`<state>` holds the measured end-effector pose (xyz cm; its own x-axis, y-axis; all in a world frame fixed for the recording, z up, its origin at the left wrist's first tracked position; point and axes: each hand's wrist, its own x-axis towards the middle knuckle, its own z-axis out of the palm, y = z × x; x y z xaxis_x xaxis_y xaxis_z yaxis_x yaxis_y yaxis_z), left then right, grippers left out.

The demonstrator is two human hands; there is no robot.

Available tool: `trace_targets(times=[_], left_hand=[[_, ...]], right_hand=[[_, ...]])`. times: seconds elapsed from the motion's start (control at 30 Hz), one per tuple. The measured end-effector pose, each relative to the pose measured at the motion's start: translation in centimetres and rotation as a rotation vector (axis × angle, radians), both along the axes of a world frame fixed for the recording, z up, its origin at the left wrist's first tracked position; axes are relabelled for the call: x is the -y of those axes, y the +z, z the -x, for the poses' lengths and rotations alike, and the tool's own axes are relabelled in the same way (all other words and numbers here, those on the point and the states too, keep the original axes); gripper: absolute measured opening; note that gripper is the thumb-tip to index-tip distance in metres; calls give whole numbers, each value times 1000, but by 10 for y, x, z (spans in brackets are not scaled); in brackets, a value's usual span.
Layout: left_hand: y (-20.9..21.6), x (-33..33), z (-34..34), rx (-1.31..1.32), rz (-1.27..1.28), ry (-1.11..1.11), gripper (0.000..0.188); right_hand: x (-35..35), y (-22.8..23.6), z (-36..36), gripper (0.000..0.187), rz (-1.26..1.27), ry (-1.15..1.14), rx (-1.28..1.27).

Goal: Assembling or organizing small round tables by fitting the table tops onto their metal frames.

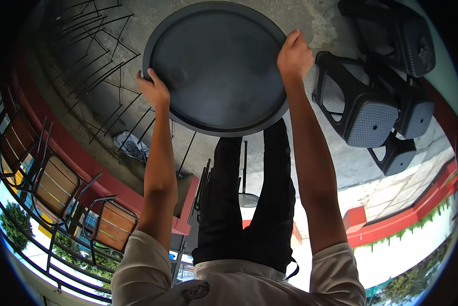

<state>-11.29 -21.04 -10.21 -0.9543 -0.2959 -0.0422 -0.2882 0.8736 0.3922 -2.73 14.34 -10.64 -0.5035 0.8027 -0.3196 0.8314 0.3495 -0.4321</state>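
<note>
A large round black tray (218,66) with a raised rim is held out in front of me, its broad face toward me. My left hand (155,91) grips the left side of its rim, with the thumb and a finger showing at the edge. Higher up on the opposite side, my right hand (295,55) is closed round the rim. Fingers behind the tray are hidden. The tray covers part of the concrete floor and the top of my legs in dark trousers.
Black plastic stools (372,122) stand to the right. Thin black metal frames (106,66) spread over the floor at far left. A crumpled plastic bag (132,145) lies near them, beside a red ledge (76,153). Wooden-slat chairs (58,183) line the left side.
</note>
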Motion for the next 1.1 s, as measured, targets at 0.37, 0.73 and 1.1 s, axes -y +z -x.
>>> trace_targets(times=[0.37, 0.73, 1.1], left_hand=[[-11, 22, -5, 126, -13, -4, 57], [-10, 24, -11, 155, 14, 22, 60], [-11, 30, -10, 168, 11, 10, 59]], right_hand=[[-11, 0, 2, 45, -26, 74, -50], [-24, 32, 48, 27, -595, 528, -502], [-8, 5, 42, 53, -174, 484, 95]])
